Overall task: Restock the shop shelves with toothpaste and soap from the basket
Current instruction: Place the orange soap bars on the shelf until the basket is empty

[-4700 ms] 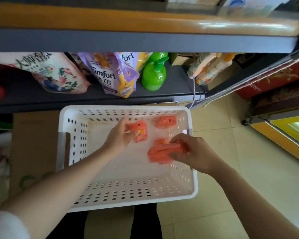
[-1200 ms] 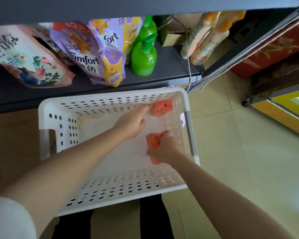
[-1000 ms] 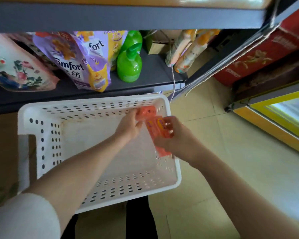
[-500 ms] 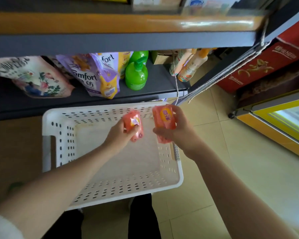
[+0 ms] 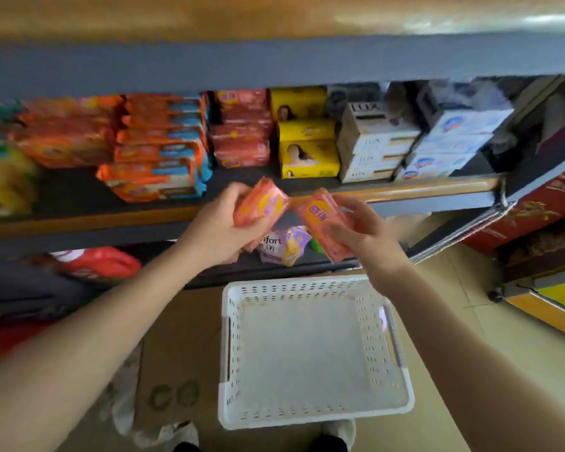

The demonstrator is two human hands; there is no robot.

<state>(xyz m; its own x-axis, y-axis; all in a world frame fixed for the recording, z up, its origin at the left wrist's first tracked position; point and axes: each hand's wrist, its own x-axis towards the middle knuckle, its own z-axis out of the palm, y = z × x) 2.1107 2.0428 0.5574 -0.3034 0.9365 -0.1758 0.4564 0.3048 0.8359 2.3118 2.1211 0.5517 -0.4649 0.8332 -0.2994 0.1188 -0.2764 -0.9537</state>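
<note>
Holding now: you have orange soap packs in both hands, raised in front of the middle shelf (image 5: 274,190).
Left hand (image 5: 224,228): your fingers are closed around the left soap packs (image 5: 261,205); a second pack seems to sit under the top one, but it is blurred.
Right hand (image 5: 361,231): your fingers grip the right soap packs (image 5: 320,220), tilted, with the purple label facing up; more than one pack is stacked here.
Between hands: the two bundles are near each other but apart.
Basket (image 5: 310,287): white, with holes in the walls, it stands on the floor below your hands, and its bottom is bare.
Same soap on shelf: a stack of pink-orange packs (image 5: 242,128) stands behind your left hand, at the back.
Neighbours on shelf: orange and blue packets (image 5: 157,148) to the left, yellow boxes (image 5: 307,145) to the right, then white boxes (image 5: 375,145) and blue-white boxes (image 5: 450,141).
In the way: the orange and blue packets come forward almost to the shelf edge, close to your left hand.
Lower shelf: a purple Comfort pouch (image 5: 284,244) shows between your wrists; a red bag (image 5: 101,264) lies to the left.
Floor: a cardboard sheet (image 5: 177,370) lies just beside the basket.
</note>
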